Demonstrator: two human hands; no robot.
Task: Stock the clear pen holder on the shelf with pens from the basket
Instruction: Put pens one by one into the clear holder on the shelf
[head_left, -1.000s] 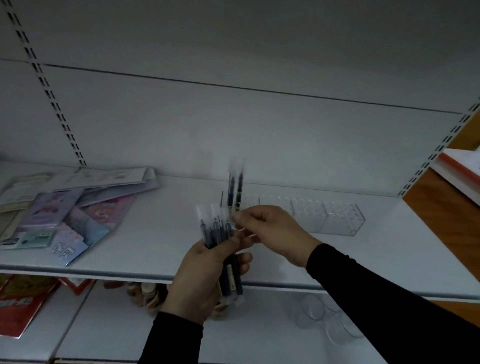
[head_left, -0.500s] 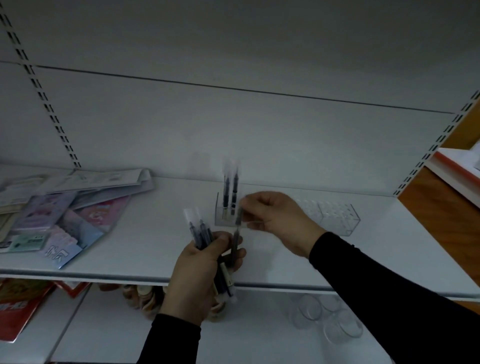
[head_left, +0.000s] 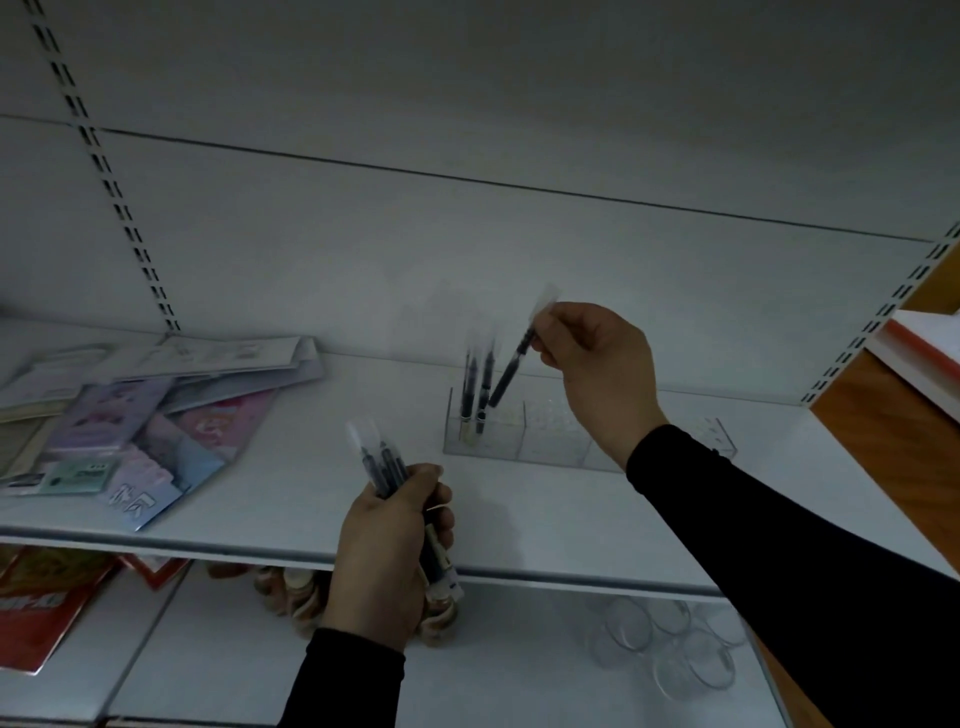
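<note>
A clear pen holder (head_left: 550, 441) stands on the white shelf (head_left: 322, 499), with two dark pens (head_left: 478, 387) upright in its left end. My right hand (head_left: 597, 364) pinches one dark pen (head_left: 511, 371) near its clear cap. That pen slants down to the left, its lower end just above the holder beside the standing pens. My left hand (head_left: 387, 545) grips a bunch of pens (head_left: 384, 462) in front of the shelf edge, lower left of the holder. The basket is out of view.
Stationery packets (head_left: 130, 415) lie spread on the shelf's left part. On the lower shelf are clear round containers (head_left: 670, 644), a brown stack (head_left: 291, 597) behind my left hand and red packs (head_left: 47, 603). A slotted upright (head_left: 883, 317) and wooden panel bound the right side.
My right hand drew one pen from the bunch, rose to the right and now holds it slanted over the holder. My left hand with the bunch has stayed in front of the shelf edge.
</note>
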